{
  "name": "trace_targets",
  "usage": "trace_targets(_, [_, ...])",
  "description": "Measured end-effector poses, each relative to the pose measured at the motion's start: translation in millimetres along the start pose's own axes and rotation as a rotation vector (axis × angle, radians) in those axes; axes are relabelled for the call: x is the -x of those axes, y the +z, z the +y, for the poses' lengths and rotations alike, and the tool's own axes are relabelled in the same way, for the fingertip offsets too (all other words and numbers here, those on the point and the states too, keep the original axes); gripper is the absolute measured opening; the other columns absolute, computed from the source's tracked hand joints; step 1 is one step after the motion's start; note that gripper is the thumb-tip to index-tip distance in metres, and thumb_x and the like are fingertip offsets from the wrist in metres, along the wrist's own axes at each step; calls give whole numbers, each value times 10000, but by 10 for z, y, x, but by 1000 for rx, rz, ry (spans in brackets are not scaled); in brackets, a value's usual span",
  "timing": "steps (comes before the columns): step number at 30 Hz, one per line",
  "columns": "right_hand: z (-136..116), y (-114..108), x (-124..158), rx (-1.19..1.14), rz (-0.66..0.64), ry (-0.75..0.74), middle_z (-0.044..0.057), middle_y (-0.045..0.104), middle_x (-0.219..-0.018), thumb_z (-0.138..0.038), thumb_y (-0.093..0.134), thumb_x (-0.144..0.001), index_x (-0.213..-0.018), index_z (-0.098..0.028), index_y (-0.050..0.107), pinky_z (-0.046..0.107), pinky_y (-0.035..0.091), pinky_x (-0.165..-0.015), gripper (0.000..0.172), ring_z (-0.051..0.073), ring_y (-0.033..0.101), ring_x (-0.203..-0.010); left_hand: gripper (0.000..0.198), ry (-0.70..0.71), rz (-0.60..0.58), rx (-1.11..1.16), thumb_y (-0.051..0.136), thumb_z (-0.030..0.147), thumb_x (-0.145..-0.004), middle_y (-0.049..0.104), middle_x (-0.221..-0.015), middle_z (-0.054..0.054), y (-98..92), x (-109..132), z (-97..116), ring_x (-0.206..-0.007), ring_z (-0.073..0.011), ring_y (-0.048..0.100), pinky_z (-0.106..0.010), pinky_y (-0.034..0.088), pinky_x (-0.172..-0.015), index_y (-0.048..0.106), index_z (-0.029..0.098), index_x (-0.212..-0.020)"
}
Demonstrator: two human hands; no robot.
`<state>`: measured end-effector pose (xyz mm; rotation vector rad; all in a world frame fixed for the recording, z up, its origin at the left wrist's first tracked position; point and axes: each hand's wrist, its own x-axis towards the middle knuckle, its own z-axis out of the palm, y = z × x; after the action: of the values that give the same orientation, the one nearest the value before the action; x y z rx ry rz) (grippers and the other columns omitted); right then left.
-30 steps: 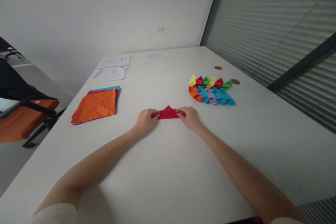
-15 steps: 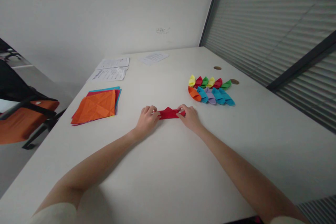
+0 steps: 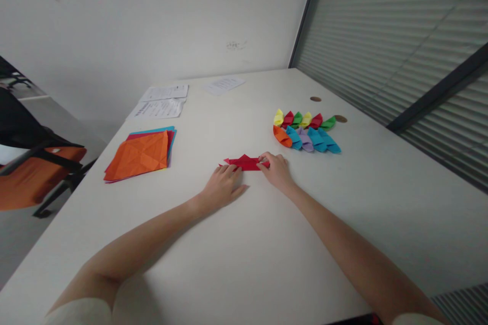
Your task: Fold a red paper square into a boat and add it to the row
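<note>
A folded piece of red paper point(image 3: 249, 163) lies on the white table, long and narrow with a small peak in its far edge and loose points at its left end. My left hand point(image 3: 224, 185) rests flat over its left part, fingertips on the paper and thumb stretched out to the right on the table. With thumb and finger, my right hand point(image 3: 276, 168) pinches the right end. Beyond them, to the right, sit two rows of folded paper pieces point(image 3: 305, 137) in yellow, red, green, orange, blue and purple.
A stack of coloured paper squares point(image 3: 141, 152), orange on top, lies on the left. Printed sheets point(image 3: 160, 106) are at the far left of the table point(image 3: 244, 254), near the wall. An orange and black chair point(image 3: 41, 162) stands left; window blinds point(image 3: 400, 35) run along the right.
My left hand has let go of its pinch on the paper's left end and moved slightly nearer to me, spreading flat onto it. My right hand keeps its pinch.
</note>
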<state>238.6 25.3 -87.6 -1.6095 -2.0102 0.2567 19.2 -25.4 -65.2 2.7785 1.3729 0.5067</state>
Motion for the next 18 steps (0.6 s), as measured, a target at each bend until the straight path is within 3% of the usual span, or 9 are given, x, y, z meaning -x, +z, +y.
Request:
trace_targets(9, [4,-8,-15,-48,4,23,34,706,-791,-275,597,-856,-904,-253,662,365,347,-772,84,246,558,-857,502,-39,-34,-26,466,534,-921,583,-1187,-144,-26,-10,8,-1105,-310,535,-468,425,-927,532,210,-1298])
trace_targets(15, [14,12,-12,1,-1,23,38,685,-857,-276,625,-852,-921,-253,654,371,343,-773,77,253,534,-869,496,-10,-32,-30,473,526,-919,545,-1337,-133,-39,-13,15,-1202,-331,486,-485,406,-950,534,208,-1294])
trace_targets(18, [-28,-44,11,80,85,-59,78,645,-936,-288,611,-869,-914,-245,668,392,344,-793,84,270,506,-919,507,-14,-26,-23,471,529,-918,540,-1363,-128,-28,-12,10,-1224,-336,476,-498,398,-962,529,204,-1303])
